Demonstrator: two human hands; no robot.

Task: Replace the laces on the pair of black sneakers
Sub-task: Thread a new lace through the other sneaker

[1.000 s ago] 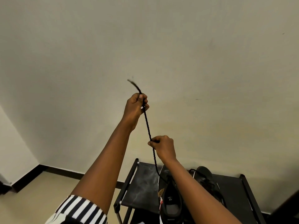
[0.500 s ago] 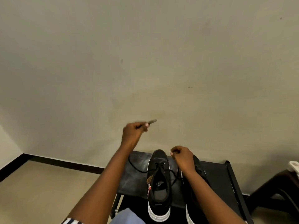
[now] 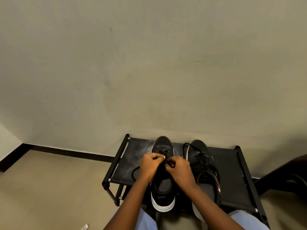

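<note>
Both hands [image 3: 166, 166] hide lace at left sneaker [image 3: 163, 188] eyelets; grip unclear.

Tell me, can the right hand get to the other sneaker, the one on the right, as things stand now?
Probably yes. The right hand works at the left sneaker, and the right sneaker stands just beside it on the rack, nothing between.

Both forearms are bare to the frame's lower edge, with no sleeve, watch or ring showing; the left hand [image 3: 150, 165] has a pale thumbnail; light blue trousers [image 3: 146, 221] cover both thighs.
</note>
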